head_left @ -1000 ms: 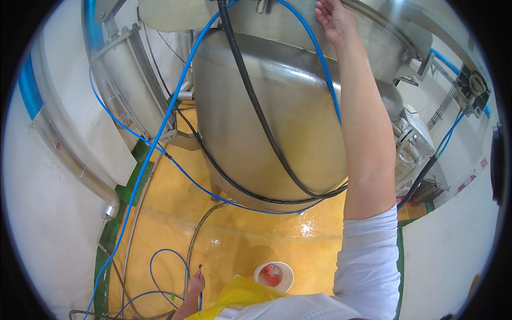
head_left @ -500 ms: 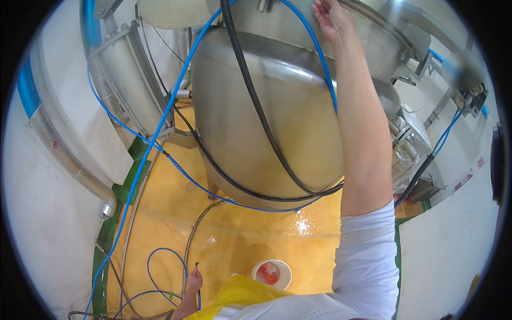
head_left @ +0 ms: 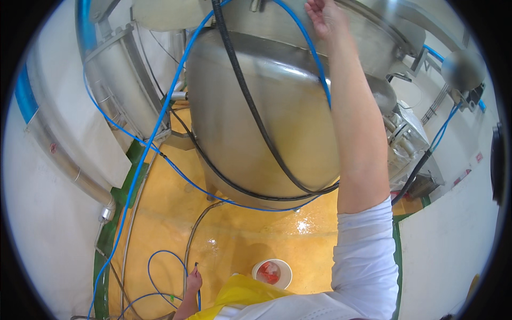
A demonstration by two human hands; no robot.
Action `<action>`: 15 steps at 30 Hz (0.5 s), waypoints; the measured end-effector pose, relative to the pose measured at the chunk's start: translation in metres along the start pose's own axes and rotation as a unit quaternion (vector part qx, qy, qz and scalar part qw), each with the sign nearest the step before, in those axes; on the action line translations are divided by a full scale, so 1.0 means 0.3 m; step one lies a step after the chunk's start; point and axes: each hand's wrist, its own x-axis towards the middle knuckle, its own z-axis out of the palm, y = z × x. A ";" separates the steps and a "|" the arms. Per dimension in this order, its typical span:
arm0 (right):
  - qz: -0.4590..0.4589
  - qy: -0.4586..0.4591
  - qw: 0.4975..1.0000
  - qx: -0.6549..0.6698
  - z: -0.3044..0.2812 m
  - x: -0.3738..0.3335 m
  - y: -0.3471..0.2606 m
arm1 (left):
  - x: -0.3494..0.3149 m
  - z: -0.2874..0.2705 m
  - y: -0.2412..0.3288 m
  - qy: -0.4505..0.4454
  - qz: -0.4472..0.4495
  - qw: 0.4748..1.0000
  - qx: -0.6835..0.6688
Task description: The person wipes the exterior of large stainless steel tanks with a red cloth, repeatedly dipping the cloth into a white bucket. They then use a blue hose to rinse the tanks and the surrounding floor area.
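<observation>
A large rounded steel tank (head_left: pixel 256 122) fills the middle. My right arm reaches up in front of it, and my right hand (head_left: pixel 328 21) is at the top edge of the view beside the tank's upper part. Its fingers are loosely bent and a little apart, with nothing visible in them; the tips are partly cut off. Low down, my left hand (head_left: pixel 194 281) is closed on a small dark-tipped piece (head_left: pixel 196 264) that sticks up from the fist. Its kind is too small to tell. A thin blue hose (head_left: pixel 150 265) loops beside that hand.
A white bucket (head_left: pixel 288 274) with red and whitish contents stands on the wet yellow floor (head_left: pixel 234 229). A black corrugated hose (head_left: pixel 240 80) and a thicker blue hose (head_left: pixel 169 98) hang across the tank. Pipes (head_left: pixel 74 160) line the left wall; steel fittings (head_left: pixel 408 138) stand right.
The view has shifted slightly, so the tank and hoses sit a little further left. My right hand stays raised by the tank; my left hand keeps its grip.
</observation>
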 end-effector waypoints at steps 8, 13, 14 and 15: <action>-0.020 -0.096 0.988 -0.117 0.046 -0.362 0.059 | 0.021 0.024 -0.064 0.006 0.043 0.998 0.034; 0.069 -0.190 0.972 -0.122 -0.069 -0.919 0.125 | 0.025 0.011 -0.030 0.010 0.077 0.997 0.001; 0.114 -0.187 0.970 -0.109 -0.108 -1.041 0.167 | 0.022 0.012 -0.026 0.007 0.070 0.998 -0.001; 0.165 -0.203 0.957 -0.127 -0.173 -1.154 0.230 | 0.025 0.007 -0.013 0.006 0.064 0.998 -0.002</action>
